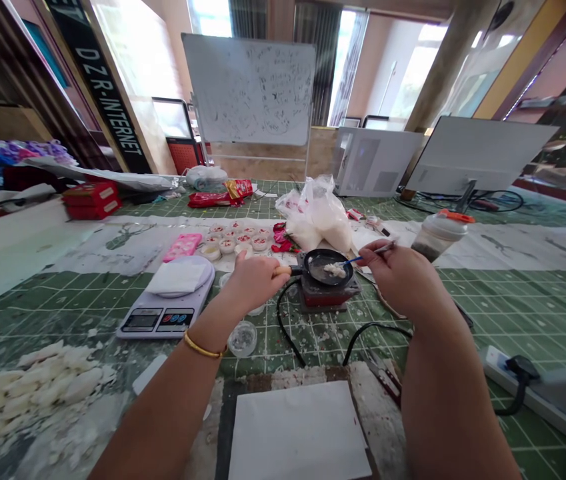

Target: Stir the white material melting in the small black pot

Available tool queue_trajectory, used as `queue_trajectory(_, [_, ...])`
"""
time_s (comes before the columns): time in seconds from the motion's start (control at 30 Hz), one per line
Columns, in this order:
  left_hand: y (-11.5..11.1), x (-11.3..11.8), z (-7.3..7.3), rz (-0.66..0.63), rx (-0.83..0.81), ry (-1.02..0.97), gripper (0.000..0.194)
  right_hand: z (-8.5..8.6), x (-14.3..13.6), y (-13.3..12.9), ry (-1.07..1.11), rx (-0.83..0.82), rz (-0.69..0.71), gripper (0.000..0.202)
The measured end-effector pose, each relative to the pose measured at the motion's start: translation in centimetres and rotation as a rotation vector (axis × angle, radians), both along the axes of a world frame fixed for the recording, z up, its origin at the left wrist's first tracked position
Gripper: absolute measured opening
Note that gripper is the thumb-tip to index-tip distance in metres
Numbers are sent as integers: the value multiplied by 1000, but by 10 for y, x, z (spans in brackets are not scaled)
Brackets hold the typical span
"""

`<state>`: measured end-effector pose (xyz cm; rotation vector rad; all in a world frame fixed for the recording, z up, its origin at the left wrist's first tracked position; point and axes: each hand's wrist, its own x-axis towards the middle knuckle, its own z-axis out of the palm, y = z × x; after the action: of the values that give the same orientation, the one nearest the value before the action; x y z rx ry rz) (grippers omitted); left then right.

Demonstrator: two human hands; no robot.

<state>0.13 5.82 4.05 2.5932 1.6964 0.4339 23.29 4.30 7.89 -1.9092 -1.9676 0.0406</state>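
Just outside pan rim [327, 251], both hands [259, 283] [397, 273]

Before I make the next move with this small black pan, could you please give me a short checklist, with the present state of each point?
1. Left hand gripping the handle of the pan: ok.
2. Right hand holding the blue stick, its tip at the white lump: ok.
3. Pan over the small stove: ok, it appears to sit on top.
4. Plastic bag well away from the stove: not ok, I would say; it lies close behind.
5. Stove hot or cold: cannot tell.
6. Stove connected to the black plug: cannot tell; the right arm hides part of the way.
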Motion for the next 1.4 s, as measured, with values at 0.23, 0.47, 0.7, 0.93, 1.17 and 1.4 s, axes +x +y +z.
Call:
queue_trajectory(0.23, [3,-2,-5,14,11,-6,33,4,-4,-4,-13,-13,-2,36])
queue_trajectory(0.47, [3,-3,-5,-6,20,-8,33,2,-7,-4,-39,-33,41,37])
queue_trajectory(0.7, [2,-1,-3,2,9,-3,34,-2,-13,-1,3,-9,69,35])
queue_trajectory(0.93, [3,-2,-5,1,2,-29,32,-3,-16,1,22,43,24,34])
queue_trajectory(1.17, [3,-4,-6,-26,16,-33,32,-6,-14,5,-5,18,19,36])
queue_trajectory(1.4, [3,-3,-6,-13,4,-43,32,-2,-12,1,15,4,44,35])
